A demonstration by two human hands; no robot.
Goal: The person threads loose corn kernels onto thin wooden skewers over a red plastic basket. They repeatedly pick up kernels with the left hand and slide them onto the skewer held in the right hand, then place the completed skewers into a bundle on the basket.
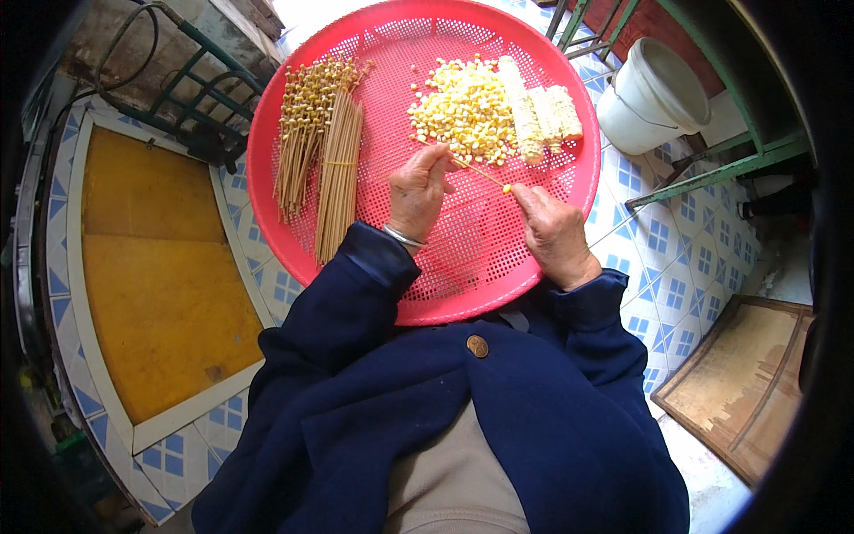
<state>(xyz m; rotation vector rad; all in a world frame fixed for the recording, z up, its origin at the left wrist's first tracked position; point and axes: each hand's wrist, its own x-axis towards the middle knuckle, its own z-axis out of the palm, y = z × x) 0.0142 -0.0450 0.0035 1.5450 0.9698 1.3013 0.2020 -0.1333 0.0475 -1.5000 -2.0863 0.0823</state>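
A thin stick [482,173] runs between my hands above a round pink perforated plastic tray [460,233]. My left hand [420,190] pinches it nearer its upper left end. At the other end, my right hand [554,230] has thumb and fingers closed beside a yellow corn kernel [507,189] at the stick's tip. Beyond my hands lies a heap of loose kernels [467,107], with several stripped corn cobs [524,120] to its right. On the tray's left rest a bundle of plain sticks [339,180] held by a band and a pile of sticks with kernels on their ends [300,127].
A white bucket [634,107] stands on the tiled floor beyond the tray's right side, near a green metal frame [720,170]. A wooden board [740,380] lies at the lower right. A yellow panel with a pale frame [167,280] is at the left.
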